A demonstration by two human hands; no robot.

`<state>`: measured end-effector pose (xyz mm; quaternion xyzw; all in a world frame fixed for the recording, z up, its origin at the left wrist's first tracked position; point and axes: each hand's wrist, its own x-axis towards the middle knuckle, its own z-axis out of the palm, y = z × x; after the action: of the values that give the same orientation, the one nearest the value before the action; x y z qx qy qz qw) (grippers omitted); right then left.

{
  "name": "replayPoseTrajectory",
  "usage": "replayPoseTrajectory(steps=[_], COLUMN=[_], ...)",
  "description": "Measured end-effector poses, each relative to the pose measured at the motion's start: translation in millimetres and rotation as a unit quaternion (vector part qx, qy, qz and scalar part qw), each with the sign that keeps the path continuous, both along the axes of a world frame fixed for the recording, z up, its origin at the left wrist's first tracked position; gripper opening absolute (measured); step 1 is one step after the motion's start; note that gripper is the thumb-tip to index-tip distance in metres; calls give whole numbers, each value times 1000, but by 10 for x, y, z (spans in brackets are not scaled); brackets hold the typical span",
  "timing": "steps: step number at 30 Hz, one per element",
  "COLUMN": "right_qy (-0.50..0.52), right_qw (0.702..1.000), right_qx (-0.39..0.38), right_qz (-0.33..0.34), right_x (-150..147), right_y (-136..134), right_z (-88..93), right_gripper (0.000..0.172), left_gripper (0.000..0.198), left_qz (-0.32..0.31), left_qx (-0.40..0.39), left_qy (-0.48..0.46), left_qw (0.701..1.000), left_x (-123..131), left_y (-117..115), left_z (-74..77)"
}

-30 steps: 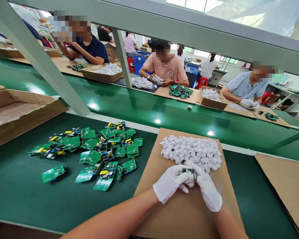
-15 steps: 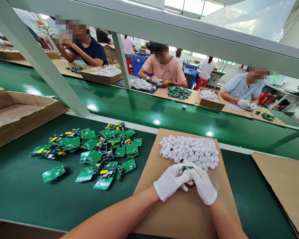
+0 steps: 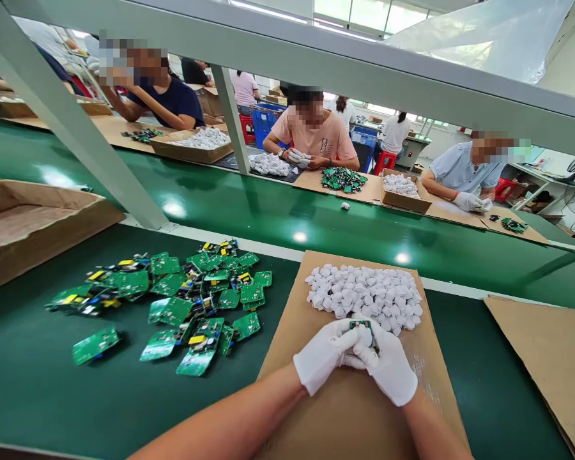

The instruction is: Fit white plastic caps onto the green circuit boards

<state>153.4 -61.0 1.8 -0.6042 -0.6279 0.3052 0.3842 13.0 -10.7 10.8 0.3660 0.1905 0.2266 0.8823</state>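
Observation:
My left hand (image 3: 326, 350) and my right hand (image 3: 387, 359), both in white gloves, meet above a brown cardboard sheet (image 3: 330, 415). Between their fingers they hold a small green circuit board (image 3: 361, 324), with a white piece against it; the fingers hide much of both. Just beyond my hands, a heap of small white wrapped pieces (image 3: 364, 291) lies on the cardboard. To the left, a loose pile of green circuit boards (image 3: 206, 287) with yellow and black parts covers part of the dark green table, and one board (image 3: 96, 345) lies apart from it.
An open cardboard box (image 3: 43, 236) stands at the left. Another cardboard sheet (image 3: 551, 358) lies at the right. A pale metal frame (image 3: 76, 115) crosses ahead. Beyond the green belt (image 3: 268, 214), several people sit with boards and white pieces.
My fingers have shifted around the board, and more of its top and the white piece now shows. The view has moved slightly, while the piles look the same.

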Motion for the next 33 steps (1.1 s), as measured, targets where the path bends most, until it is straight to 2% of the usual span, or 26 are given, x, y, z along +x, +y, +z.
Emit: replayPoseTrajectory(steps=[2, 6, 8, 10, 13, 16, 19, 23, 27, 29, 31, 33], right_qy=[21, 116, 127, 108, 96, 146, 172, 135, 86, 83, 134, 226], right_qw=[1000, 991, 991, 993, 994, 988, 983, 990, 996, 996, 990, 971], right_qx=[-10, -23, -26, -38, -49, -54, -50, -34, -39, -36, -43, -66], right_qz=[21, 69, 32, -10, -19, 11, 26, 29, 6, -5, 7, 33], right_x=[17, 62, 55, 35, 20, 42, 68, 52, 9, 7, 23, 49], right_y=[-2, 9, 23, 34, 37, 29, 28, 31, 23, 21, 25, 30], right_z=[27, 51, 36, 7, -34, -45, -26, -5, -3, 0, -1, -12], right_gripper=[35, 51, 51, 45, 40, 43, 47, 47, 48, 42, 41, 48], left_gripper=[31, 29, 30, 32, 34, 29, 28, 30, 38, 38, 33, 29], left_qz=[13, 27, 12, 4, 19, 41, 32, 18, 18, 11, 0, -10], left_qx=[8, 49, 90, 128, 157, 140, 107, 52, 44, 43, 39, 31], left_qy=[30, 79, 78, 68, 77, 92, 83, 70, 44, 41, 48, 46], left_qw=[999, 995, 993, 989, 984, 985, 990, 996, 998, 998, 998, 998], left_x=[11, 1, -15, -22, -4, 18, 14, -1, 0, 1, -1, -8], left_y=[-4, -18, -24, -30, -38, -37, -18, 10, 8, 6, 9, 16], left_z=[-9, 38, 57, 48, 5, 1, 44, 39, -14, -9, 19, 53])
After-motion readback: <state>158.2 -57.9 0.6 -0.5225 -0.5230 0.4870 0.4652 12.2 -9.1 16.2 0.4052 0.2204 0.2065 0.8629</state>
